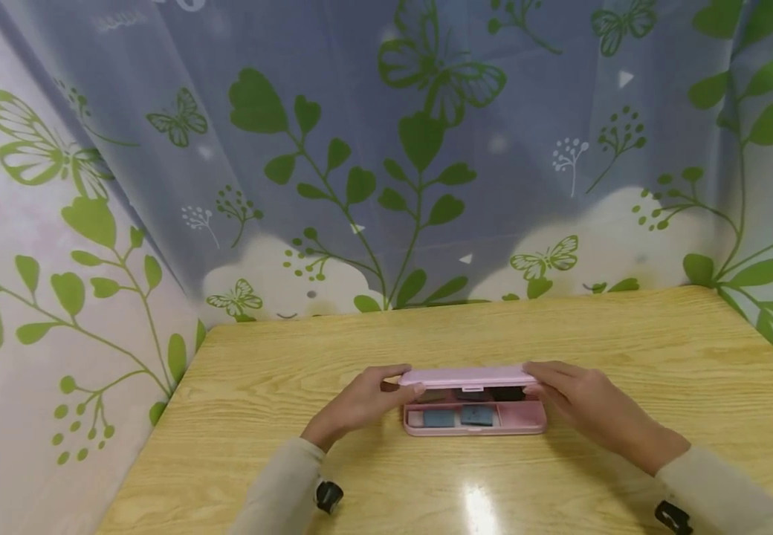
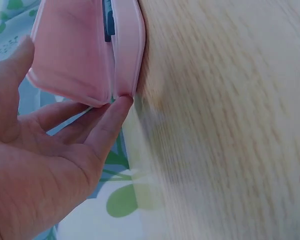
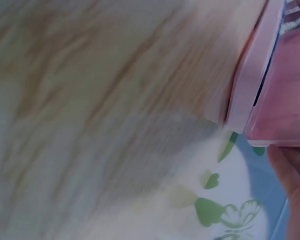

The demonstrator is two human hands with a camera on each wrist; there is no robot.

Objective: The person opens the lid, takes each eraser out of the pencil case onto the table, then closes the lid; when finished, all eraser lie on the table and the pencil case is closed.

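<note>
A pink pencil case lies on the table with its lid raised partway. In its front compartment sit two small blocks with blue sleeves that look like erasers; darker items behind them are half hidden under the lid. My left hand holds the lid's left end, thumb at the front edge and fingers behind. At the opposite end, my right hand grips the lid between thumb and fingers. The left wrist view shows the left fingertips touching the case's end beside the hinge.
The case rests on a light wood-grain table. A curtain with green leaves and butterflies hangs along the back and sides. Black bands show at the cuffs of the sleeves.
</note>
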